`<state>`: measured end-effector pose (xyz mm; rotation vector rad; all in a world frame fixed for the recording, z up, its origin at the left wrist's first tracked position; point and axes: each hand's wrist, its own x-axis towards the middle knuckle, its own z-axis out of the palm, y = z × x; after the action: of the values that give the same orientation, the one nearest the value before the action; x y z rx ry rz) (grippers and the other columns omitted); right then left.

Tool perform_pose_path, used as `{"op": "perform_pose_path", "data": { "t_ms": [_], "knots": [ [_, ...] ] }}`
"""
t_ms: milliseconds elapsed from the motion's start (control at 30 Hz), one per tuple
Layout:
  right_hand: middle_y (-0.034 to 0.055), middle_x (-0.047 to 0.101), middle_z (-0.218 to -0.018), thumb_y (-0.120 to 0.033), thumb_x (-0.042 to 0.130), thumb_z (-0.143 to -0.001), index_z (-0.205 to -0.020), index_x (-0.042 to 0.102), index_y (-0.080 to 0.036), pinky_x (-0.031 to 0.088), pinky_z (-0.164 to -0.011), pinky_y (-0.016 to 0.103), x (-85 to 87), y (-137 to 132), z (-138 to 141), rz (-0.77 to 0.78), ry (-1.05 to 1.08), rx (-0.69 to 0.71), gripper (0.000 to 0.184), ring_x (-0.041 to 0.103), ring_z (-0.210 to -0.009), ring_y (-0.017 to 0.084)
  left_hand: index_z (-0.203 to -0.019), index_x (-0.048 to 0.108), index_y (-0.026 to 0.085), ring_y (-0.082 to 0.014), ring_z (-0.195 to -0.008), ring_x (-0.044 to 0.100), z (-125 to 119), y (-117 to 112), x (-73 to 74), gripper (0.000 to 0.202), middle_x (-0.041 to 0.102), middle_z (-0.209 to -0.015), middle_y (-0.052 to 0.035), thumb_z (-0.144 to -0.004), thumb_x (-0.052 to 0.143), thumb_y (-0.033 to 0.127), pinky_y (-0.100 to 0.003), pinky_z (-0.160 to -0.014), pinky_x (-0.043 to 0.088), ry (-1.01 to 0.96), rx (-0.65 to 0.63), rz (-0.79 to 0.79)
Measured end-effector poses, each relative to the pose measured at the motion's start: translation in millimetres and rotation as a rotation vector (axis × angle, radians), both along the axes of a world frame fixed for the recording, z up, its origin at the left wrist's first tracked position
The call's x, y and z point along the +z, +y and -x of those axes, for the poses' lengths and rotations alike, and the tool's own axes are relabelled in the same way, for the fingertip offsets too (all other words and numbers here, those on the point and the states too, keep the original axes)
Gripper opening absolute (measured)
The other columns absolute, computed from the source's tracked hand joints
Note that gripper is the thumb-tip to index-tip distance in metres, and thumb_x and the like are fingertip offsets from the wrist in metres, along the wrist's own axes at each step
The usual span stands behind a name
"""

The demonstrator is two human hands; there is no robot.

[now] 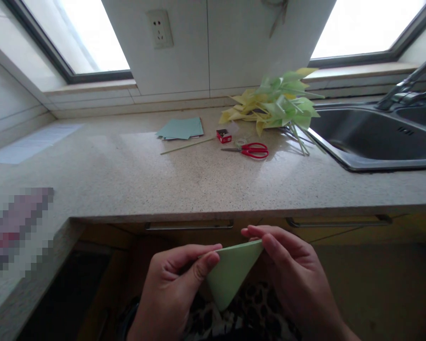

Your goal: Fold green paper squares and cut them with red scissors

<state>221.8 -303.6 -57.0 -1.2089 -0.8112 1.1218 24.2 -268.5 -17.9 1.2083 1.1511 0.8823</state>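
Note:
A light green sheet of paper (230, 272), folded into a triangle, hangs point down between my hands, in front of the counter edge. My left hand (177, 279) pinches its upper left corner between thumb and fingers. At the upper right corner, the thumb and fingers of my right hand (294, 270) close on the paper. The folded edge runs along the top, slightly higher on the right. Part of the paper behind my left thumb is hidden.
On the counter (135, 184) lie blue-green paper sheets (181, 128), a thin green stick (188, 146), a small red box (224, 136) and red-handled scissors (248, 150). Green and yellow paper flowers (280, 102) lie beside the sink (369, 137). White printed sheets (31, 142) are at left.

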Motion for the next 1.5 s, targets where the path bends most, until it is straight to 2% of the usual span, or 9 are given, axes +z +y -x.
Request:
{"op": "perform_pose_path", "data": {
  "t_ms": [233,333,467,567,833,1100,1267,1333,1500],
  "knots": [
    [0.0034,0.073,-0.088,-0.042,0.067,-0.094,-0.09,0.076,-0.025,0.05,-0.064,0.026,5.3,-2.1,-10.4,-0.024,-0.201,0.016,0.019,0.063,-0.074,0.016,-0.089,0.085,0.028,-0.0205,-0.08,0.078,4.8,2.4,3.9,0.015,0.083,-0.09,-0.0044,-0.082,0.079,0.041,-0.021,-0.069,0.061,0.046,-0.028,-0.022],
    [0.003,0.068,-0.082,-0.046,0.06,-0.097,-0.088,0.071,-0.023,0.05,-0.061,0.027,9.4,0.6,-16.2,0.0,-0.269,0.152,0.027,0.061,-0.07,0.016,-0.09,0.084,0.028,-0.0204,-0.081,0.078,8.0,3.1,2.4,0.017,0.083,-0.092,-0.0041,-0.085,0.076,0.042,-0.023,-0.069,0.061,0.117,-0.044,-0.082],
    [0.0034,0.069,-0.1,-0.041,0.073,-0.089,-0.112,0.067,-0.027,0.054,-0.075,0.029,16.9,4.7,-24.1,-0.193,-0.586,0.244,0.027,0.064,-0.089,0.019,-0.099,0.083,0.03,-0.0175,-0.08,0.077,12.6,3.9,2.6,0.016,0.082,-0.093,-0.0011,-0.092,0.07,0.036,-0.022,-0.07,0.06,0.276,-0.188,-0.278],
    [0.0019,0.069,-0.098,-0.03,0.073,-0.089,-0.1,0.068,-0.027,0.053,-0.076,0.029,21.0,7.2,-21.0,-0.329,-0.752,0.315,0.012,0.064,-0.09,0.017,-0.1,0.082,0.031,-0.0153,-0.076,0.076,11.5,5.2,4.6,0.017,0.082,-0.091,0.0009,-0.094,0.067,0.033,-0.022,-0.072,0.059,0.317,-0.283,-0.363],
    [-0.0005,0.066,-0.08,-0.027,0.064,-0.097,-0.081,0.064,-0.023,0.049,-0.064,0.027,18.9,7.7,-15.2,-0.319,-0.731,0.377,0.017,0.062,-0.074,0.013,-0.101,0.082,0.034,-0.0158,-0.079,0.076,8.3,7.1,1.4,0.015,0.082,-0.093,0.0017,-0.093,0.069,0.037,-0.024,-0.077,0.06,0.303,-0.302,-0.334],
    [-0.0002,0.065,-0.081,-0.026,0.062,-0.097,-0.078,0.062,-0.022,0.049,-0.063,0.025,22.1,4.5,-17.2,-0.289,-0.659,0.341,0.02,0.062,-0.073,0.012,-0.088,0.083,0.032,-0.0186,-0.081,0.077,9.6,4.7,-4.5,0.011,0.082,-0.091,0.0007,-0.082,0.08,0.041,-0.022,-0.07,0.06,0.201,-0.109,-0.136],
    [0.0015,0.067,-0.092,-0.026,0.064,-0.093,-0.096,0.065,-0.025,0.051,-0.071,0.029,24.6,-0.1,-14.5,-0.159,-0.743,0.398,0.003,0.064,-0.083,0.015,-0.093,0.083,0.032,-0.0162,-0.077,0.075,7.6,6.2,-1.6,0.011,0.082,-0.086,0.0015,-0.088,0.075,0.035,-0.021,-0.068,0.057,0.234,-0.234,-0.203],
    [0.001,0.067,-0.095,-0.025,0.067,-0.092,-0.102,0.066,-0.026,0.052,-0.072,0.028,25.3,-1.1,-10.8,-0.165,-0.737,0.402,0.01,0.063,-0.085,0.015,-0.098,0.083,0.033,-0.0154,-0.076,0.075,5.3,6.5,-0.9,0.013,0.081,-0.085,0.0018,-0.09,0.073,0.032,-0.021,-0.069,0.056,0.243,-0.31,-0.239],
    [-0.0008,0.066,-0.084,-0.022,0.067,-0.093,-0.092,0.069,-0.024,0.049,-0.067,0.026,27.2,1.1,-2.0,-0.269,-0.706,0.42,0.003,0.062,-0.079,0.013,-0.101,0.082,0.032,-0.0135,-0.07,0.072,1.1,4.1,-1.7,0.016,0.079,-0.079,0.0026,-0.092,0.07,0.026,-0.02,-0.065,0.052,0.251,-0.377,-0.294]
  ]
}}
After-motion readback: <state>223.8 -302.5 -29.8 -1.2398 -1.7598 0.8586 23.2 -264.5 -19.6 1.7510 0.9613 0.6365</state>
